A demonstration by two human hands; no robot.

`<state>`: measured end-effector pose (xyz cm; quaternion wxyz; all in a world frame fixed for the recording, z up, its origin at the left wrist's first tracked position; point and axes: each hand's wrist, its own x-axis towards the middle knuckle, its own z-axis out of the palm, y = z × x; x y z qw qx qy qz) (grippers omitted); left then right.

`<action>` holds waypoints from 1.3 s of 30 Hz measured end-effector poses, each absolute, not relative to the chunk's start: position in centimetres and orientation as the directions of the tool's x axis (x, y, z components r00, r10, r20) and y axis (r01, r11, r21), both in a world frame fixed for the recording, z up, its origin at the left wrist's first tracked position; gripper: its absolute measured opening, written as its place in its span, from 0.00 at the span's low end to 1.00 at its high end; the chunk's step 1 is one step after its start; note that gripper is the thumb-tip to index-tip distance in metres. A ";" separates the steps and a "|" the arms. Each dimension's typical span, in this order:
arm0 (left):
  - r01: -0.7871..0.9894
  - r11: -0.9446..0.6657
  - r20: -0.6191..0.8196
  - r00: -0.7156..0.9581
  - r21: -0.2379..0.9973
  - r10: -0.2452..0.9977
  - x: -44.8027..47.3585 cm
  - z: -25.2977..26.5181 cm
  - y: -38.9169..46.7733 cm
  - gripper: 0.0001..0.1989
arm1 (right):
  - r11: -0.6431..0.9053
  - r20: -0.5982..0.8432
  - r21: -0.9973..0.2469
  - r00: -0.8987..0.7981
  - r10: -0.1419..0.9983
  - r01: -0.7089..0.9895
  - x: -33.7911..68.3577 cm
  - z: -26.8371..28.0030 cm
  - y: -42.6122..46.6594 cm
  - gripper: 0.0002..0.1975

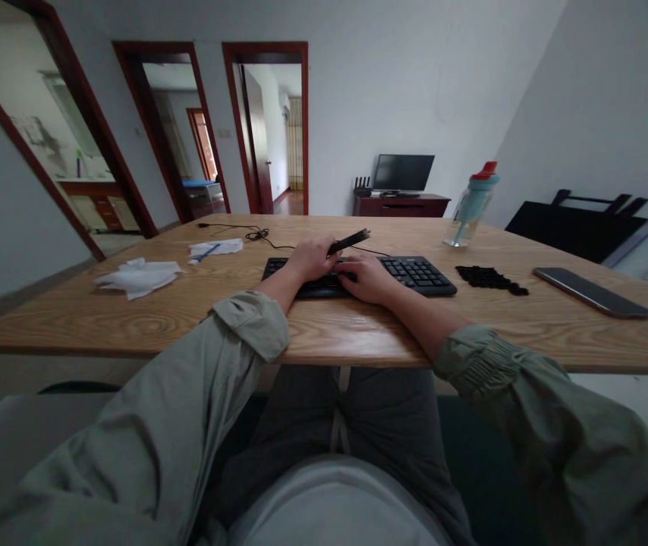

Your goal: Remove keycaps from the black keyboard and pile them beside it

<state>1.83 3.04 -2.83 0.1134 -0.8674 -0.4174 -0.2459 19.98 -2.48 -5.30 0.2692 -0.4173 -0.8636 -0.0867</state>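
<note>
A black keyboard (415, 274) lies near the table's front edge, its middle covered by both hands. My left hand (311, 259) is closed around a slim black brush (350, 241) and rests over the keyboard's left half. The brush slants up to the right, its bristle-like tip in the air. Right beside it, my right hand (370, 279) is low over the middle keys, with thumb and fingers bent together. Whatever lies between those fingertips is too small and dark to make out. Loose black keycaps (486, 277) lie grouped to the right of the keyboard.
A bottle with a red lid (472, 203) stands at the back right. Far right lies a dark phone (591, 292). Crumpled white tissue (140, 277) and a blue-handled stick (208, 252) on another tissue lie left. The keyboard's cable (256, 233) is coiled behind.
</note>
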 end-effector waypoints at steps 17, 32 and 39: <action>0.703 -0.707 0.589 0.603 -0.072 0.539 2.0 -3.1 2.6 0.17 | 0.643 0.506 -0.042 -0.539 0.674 0.765 19.2 -5.4 -2.4 0.15; 0.749 -0.652 0.761 0.354 0.117 0.544 1.3 -2.9 3.3 0.18 | 0.641 0.542 -0.217 -0.456 0.706 0.736 19.0 -5.4 -2.7 0.24; 0.740 -0.631 0.806 0.215 0.234 0.551 -0.2 -2.1 3.5 0.19 | 0.572 0.564 -0.331 -0.329 0.758 0.751 19.2 -5.0 -2.4 0.20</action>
